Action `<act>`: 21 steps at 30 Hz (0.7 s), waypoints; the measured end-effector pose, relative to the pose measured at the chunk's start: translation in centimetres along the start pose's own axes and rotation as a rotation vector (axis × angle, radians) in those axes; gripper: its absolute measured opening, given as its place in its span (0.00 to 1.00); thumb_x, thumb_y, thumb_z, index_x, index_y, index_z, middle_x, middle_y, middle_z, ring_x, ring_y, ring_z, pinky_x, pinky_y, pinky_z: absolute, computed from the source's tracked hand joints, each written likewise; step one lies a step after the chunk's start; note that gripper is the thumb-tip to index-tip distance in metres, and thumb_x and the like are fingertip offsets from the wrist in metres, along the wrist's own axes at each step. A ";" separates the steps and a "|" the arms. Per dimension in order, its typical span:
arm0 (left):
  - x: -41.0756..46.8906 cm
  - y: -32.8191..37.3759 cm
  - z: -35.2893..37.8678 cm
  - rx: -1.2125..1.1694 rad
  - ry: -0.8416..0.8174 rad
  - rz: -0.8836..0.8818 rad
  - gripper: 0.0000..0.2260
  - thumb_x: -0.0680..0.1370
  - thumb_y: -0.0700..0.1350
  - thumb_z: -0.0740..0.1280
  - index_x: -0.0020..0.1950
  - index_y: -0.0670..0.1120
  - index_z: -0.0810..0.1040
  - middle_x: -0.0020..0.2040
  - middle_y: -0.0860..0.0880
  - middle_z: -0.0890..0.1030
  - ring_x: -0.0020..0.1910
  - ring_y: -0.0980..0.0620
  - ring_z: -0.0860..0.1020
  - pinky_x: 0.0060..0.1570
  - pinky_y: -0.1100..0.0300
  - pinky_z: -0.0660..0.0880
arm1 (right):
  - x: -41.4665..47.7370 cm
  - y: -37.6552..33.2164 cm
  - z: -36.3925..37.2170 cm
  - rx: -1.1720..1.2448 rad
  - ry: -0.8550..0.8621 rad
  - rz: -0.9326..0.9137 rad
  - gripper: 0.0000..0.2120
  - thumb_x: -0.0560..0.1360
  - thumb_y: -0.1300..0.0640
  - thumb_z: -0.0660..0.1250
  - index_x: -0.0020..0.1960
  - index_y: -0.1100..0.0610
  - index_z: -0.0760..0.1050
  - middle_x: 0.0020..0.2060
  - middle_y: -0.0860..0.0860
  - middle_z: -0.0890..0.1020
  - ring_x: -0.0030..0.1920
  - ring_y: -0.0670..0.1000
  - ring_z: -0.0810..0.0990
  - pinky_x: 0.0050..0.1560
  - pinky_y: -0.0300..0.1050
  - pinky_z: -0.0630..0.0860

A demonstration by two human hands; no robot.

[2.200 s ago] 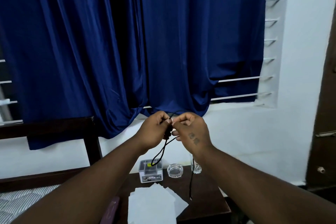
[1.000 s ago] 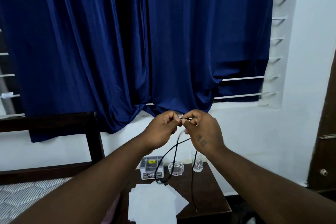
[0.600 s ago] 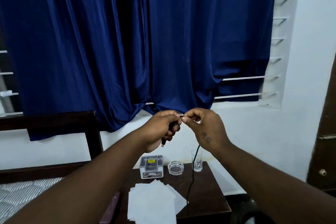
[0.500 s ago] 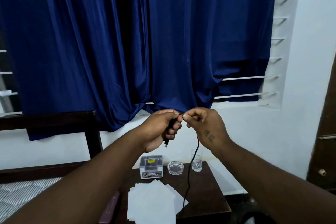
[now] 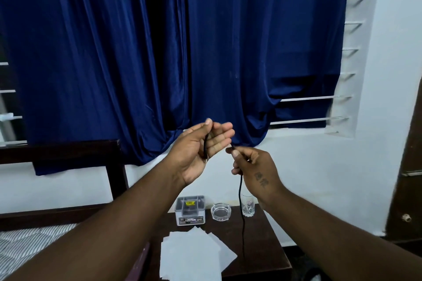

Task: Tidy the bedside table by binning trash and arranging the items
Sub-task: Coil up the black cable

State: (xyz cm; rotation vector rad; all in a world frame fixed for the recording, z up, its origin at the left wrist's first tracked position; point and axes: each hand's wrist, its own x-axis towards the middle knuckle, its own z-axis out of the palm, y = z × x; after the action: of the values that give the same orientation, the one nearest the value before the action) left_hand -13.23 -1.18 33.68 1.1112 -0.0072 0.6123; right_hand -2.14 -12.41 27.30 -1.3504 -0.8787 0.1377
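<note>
I hold a thin black cable (image 5: 240, 198) up in front of the blue curtain, above the dark wooden bedside table (image 5: 262, 244). My left hand (image 5: 201, 150) is palm up with its fingers spread, and a short end of the cable is pinched between thumb and forefinger. My right hand (image 5: 253, 164) pinches the cable lower down, and the rest hangs from it to the table top. On the table lie several white paper sheets (image 5: 194, 255), a small grey and white box (image 5: 190, 210), a glass ashtray (image 5: 220, 211) and a small drinking glass (image 5: 248, 206).
A bed with a striped mattress (image 5: 25, 244) and a dark headboard (image 5: 59, 150) stands left of the table. The blue curtain (image 5: 182, 52) hangs over a barred window behind. A brown door (image 5: 408, 166) is at the right edge, with a white wall between.
My hands were pinched together at the cable. Now they have drawn apart: the left has opened palm up, the right has dropped lower and to the right. The cable loops are gone.
</note>
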 end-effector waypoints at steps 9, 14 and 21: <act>0.7 -0.3 -1.9 0.135 0.272 0.179 0.12 0.81 0.42 0.70 0.58 0.34 0.80 0.59 0.39 0.86 0.60 0.44 0.85 0.63 0.50 0.80 | -1.1 0.0 1.4 -0.252 -0.220 0.007 0.09 0.81 0.54 0.66 0.55 0.53 0.85 0.32 0.46 0.79 0.27 0.41 0.75 0.34 0.32 0.74; 0.4 -0.1 -3.6 0.709 0.241 0.220 0.10 0.78 0.48 0.75 0.47 0.40 0.87 0.41 0.47 0.84 0.41 0.54 0.79 0.49 0.54 0.77 | -0.8 -1.4 1.4 -0.367 -0.306 -0.059 0.06 0.79 0.52 0.69 0.49 0.51 0.85 0.31 0.44 0.80 0.30 0.39 0.77 0.40 0.42 0.78; -0.5 0.0 -4.5 0.838 -0.055 0.048 0.09 0.82 0.43 0.68 0.47 0.41 0.86 0.37 0.45 0.77 0.40 0.47 0.70 0.47 0.54 0.68 | 2.6 -4.4 -0.3 -0.516 -0.314 -0.211 0.07 0.75 0.50 0.75 0.39 0.50 0.82 0.30 0.38 0.82 0.31 0.37 0.78 0.33 0.34 0.71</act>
State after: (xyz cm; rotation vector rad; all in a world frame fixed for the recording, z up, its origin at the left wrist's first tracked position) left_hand -14.93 2.39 31.45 1.9416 0.1914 0.6418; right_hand -1.86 -12.38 32.41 -1.7282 -1.3809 -0.0480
